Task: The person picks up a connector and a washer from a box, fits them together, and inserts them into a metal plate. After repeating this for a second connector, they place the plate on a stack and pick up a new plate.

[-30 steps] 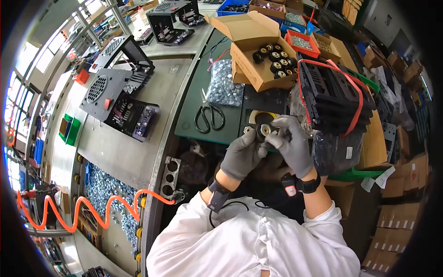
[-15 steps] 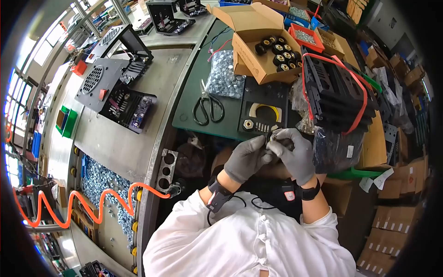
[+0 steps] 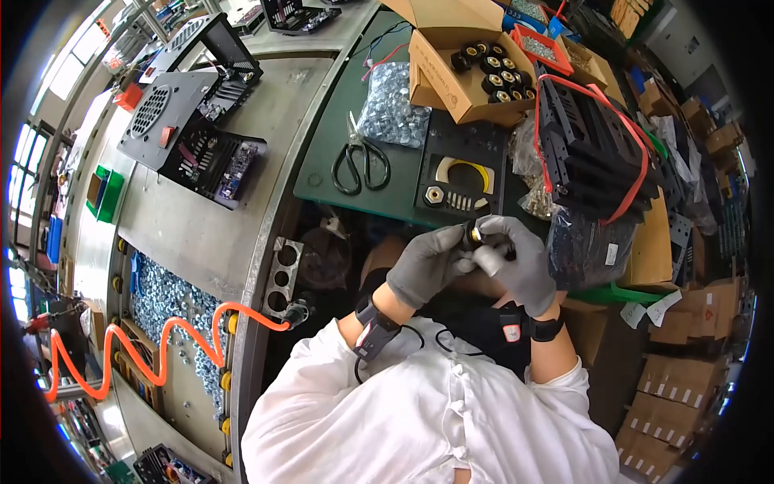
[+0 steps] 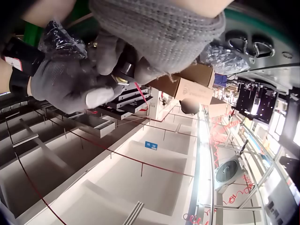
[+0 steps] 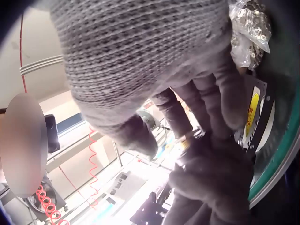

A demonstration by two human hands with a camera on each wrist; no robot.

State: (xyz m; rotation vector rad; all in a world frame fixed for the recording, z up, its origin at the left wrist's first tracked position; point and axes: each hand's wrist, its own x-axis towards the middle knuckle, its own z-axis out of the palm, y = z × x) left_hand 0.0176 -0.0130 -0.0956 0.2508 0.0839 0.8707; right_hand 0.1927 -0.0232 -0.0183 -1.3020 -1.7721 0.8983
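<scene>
Both hands wear grey gloves and meet in front of the green bench edge. My left hand (image 3: 426,268) pinches a black round fitting (image 3: 470,234) with a brass-coloured nut on its end. The thumb and fingers of my right hand (image 3: 522,264) close on the nut end from the right. In the left wrist view the black fitting (image 4: 125,69) shows between the two hands, its metal nut facing down. The fingers partly hide it. Just beyond the hands lies a black panel (image 3: 501,169) with a yellow-edged cutout and a hex-nut fitting (image 3: 434,195) set in it.
An open carton (image 3: 439,77) holds several similar black fittings. Black scissors (image 3: 360,165) and a bag of small metal parts (image 3: 395,105) lie on the green mat (image 3: 318,173). Black panels bound with red straps (image 3: 597,149) are stacked at right. An orange coiled hose (image 3: 165,347) hangs at left.
The fitting has turned: its ringed end faced up a second ago, was mostly covered half a second ago, and now shows sideways. Both hands have drawn back from the panel and stay together.
</scene>
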